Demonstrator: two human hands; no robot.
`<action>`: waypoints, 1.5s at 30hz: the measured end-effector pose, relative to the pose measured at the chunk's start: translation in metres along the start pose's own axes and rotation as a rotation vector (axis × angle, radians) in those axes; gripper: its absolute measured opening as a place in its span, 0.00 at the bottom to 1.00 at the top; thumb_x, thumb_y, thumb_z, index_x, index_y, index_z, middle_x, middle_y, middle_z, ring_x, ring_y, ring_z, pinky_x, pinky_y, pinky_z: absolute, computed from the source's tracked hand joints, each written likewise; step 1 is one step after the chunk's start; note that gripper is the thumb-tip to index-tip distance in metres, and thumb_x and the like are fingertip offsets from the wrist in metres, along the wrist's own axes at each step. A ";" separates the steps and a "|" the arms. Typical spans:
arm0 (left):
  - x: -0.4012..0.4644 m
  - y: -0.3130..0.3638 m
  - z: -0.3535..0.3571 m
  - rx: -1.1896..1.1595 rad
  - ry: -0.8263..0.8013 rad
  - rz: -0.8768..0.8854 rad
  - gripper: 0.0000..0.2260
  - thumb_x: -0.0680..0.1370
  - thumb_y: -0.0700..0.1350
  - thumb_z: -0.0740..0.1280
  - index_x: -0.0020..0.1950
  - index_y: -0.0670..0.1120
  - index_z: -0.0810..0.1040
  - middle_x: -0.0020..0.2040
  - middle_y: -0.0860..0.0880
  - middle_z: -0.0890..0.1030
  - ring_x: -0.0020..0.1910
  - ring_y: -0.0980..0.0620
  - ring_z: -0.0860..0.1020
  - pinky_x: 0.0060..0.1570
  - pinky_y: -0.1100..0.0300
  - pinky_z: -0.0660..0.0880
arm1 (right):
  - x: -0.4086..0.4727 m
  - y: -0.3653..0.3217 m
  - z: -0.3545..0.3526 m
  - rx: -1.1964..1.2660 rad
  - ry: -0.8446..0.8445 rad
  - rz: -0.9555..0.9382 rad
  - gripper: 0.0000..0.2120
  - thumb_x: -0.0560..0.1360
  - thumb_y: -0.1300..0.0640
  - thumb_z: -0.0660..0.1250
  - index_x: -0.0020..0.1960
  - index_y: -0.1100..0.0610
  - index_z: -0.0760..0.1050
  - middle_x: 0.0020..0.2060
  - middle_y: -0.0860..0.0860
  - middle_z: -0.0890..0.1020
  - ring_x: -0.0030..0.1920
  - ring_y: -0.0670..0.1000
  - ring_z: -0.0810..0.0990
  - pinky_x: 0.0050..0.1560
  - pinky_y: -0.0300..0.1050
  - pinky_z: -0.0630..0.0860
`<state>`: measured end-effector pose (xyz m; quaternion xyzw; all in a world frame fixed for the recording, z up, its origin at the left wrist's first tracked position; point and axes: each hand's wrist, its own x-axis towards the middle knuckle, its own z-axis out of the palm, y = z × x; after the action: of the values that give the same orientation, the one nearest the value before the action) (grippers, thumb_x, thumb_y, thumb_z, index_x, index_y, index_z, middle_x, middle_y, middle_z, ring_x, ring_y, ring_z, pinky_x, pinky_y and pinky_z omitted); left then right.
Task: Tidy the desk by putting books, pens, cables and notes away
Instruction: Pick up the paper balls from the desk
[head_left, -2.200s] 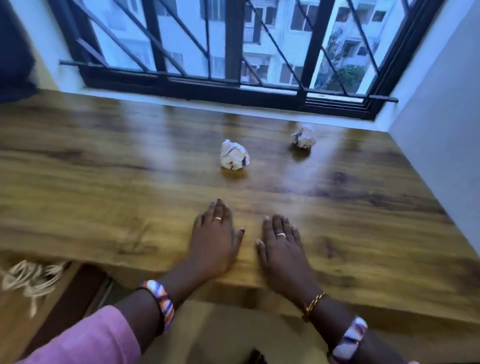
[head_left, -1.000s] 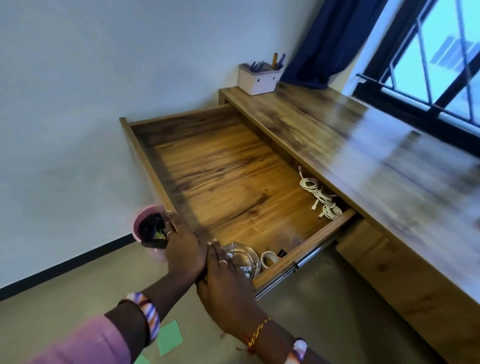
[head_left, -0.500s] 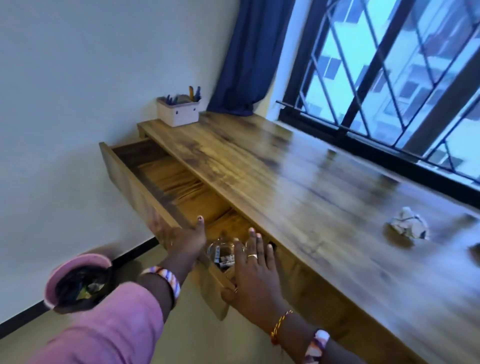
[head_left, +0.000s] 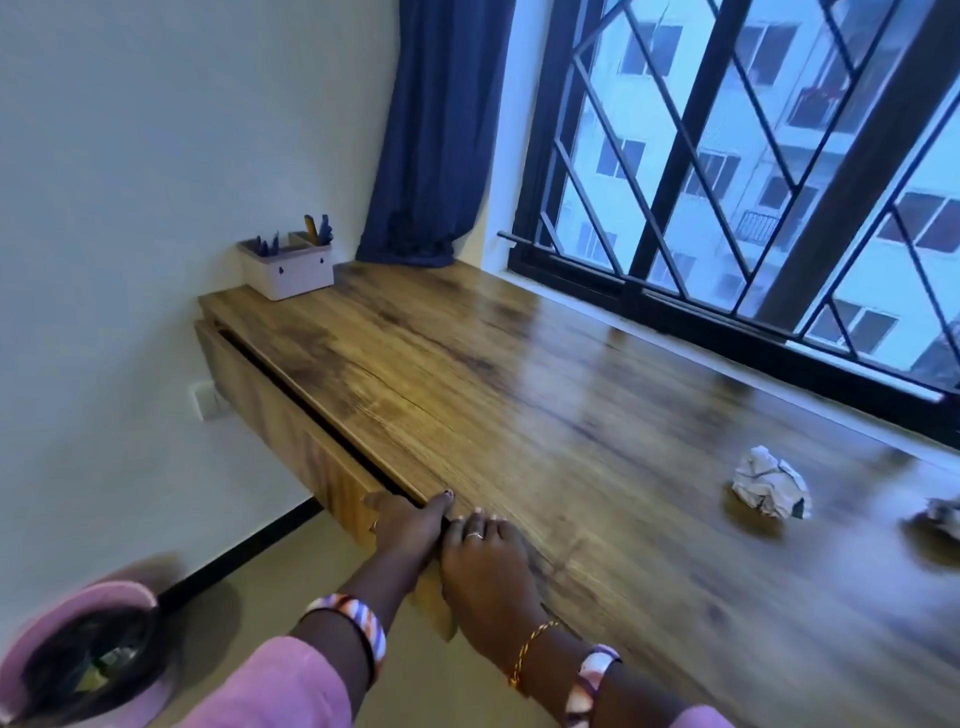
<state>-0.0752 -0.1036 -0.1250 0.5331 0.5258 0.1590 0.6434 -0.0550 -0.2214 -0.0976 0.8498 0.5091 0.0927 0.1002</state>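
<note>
The wooden desk (head_left: 545, 415) runs along the window. Its drawer (head_left: 270, 410) is pushed almost fully in, with only a thin dark gap under the desktop. My left hand (head_left: 405, 525) presses flat against the drawer front near its right end. Beside it, my right hand (head_left: 488, 561) lies flat on the desk's front edge, fingers straight. A crumpled paper ball (head_left: 771, 483) sits on the desktop to the right, and a second paper ball (head_left: 943, 514) shows at the right frame edge. A white pen holder (head_left: 288, 265) with pens stands at the desk's far left corner.
A pink waste bin (head_left: 88, 660) with a black liner stands on the floor at lower left. A blue curtain (head_left: 436, 130) hangs behind the pen holder. A barred window (head_left: 727, 182) runs along the desk's far side. A white wall closes the left side.
The drawer, wide open one second ago, has slid in until nearly closed. Both hands moved with its front toward the desk, and the view swung right.
</note>
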 end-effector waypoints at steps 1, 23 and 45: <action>-0.007 0.005 -0.001 -0.028 -0.033 0.017 0.43 0.67 0.56 0.72 0.72 0.37 0.55 0.58 0.37 0.77 0.53 0.40 0.78 0.50 0.42 0.79 | 0.000 0.003 0.004 -0.036 0.037 -0.035 0.24 0.53 0.50 0.77 0.44 0.63 0.82 0.40 0.64 0.84 0.36 0.59 0.84 0.38 0.45 0.79; -0.098 0.048 0.153 0.932 -0.108 0.799 0.31 0.73 0.60 0.60 0.73 0.49 0.62 0.77 0.43 0.55 0.76 0.45 0.52 0.71 0.54 0.55 | -0.084 0.197 0.074 0.394 0.194 -0.213 0.20 0.80 0.48 0.48 0.52 0.39 0.80 0.54 0.36 0.81 0.60 0.33 0.73 0.65 0.28 0.59; -0.073 0.049 0.364 1.055 -0.332 1.561 0.13 0.68 0.54 0.57 0.35 0.50 0.78 0.39 0.50 0.80 0.43 0.46 0.72 0.32 0.55 0.76 | -0.105 0.431 0.072 0.272 0.029 0.943 0.20 0.77 0.54 0.57 0.69 0.47 0.63 0.61 0.57 0.71 0.57 0.60 0.75 0.56 0.48 0.72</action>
<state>0.2212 -0.3300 -0.0903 0.9704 -0.0719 0.2082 0.0991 0.2800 -0.5188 -0.0586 0.9918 0.0777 0.0726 -0.0714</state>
